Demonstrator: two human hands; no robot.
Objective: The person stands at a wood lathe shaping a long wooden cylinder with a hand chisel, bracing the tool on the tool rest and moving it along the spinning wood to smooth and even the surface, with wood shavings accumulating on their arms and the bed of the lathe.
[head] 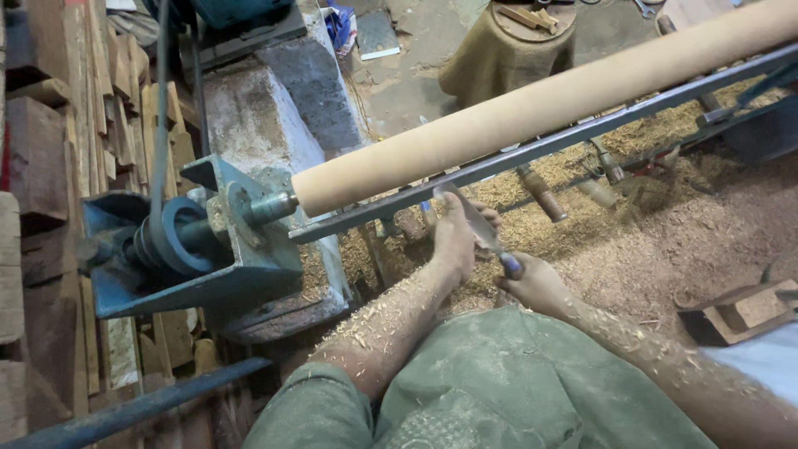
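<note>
Nearest, in the lower middle of the frame, lie the person's green-clad lap and a shavings-dusted leg. The leg runs up to a bare foot [455, 237] that presses on the blade of a chisel [486, 235]. The right hand [536, 284], just right of centre, is closed around the chisel's handle end. The left hand is out of view, so its state cannot be told. The blade points up toward the dark metal rail [532, 154], and its tip seems to sit at or just under it. Beyond the rail, the long pale wooden cylinder [540, 104] runs from the blue headstock [208, 241] at left to the upper right corner. The step in hand looks like setting the chisel to the cylinder. The next move calls for a steady bearing on the rail and a light, controlled feed. Spare tools [540, 191] lie in the shavings beyond, and stacked timber [50, 150] fills the left edge.
</note>
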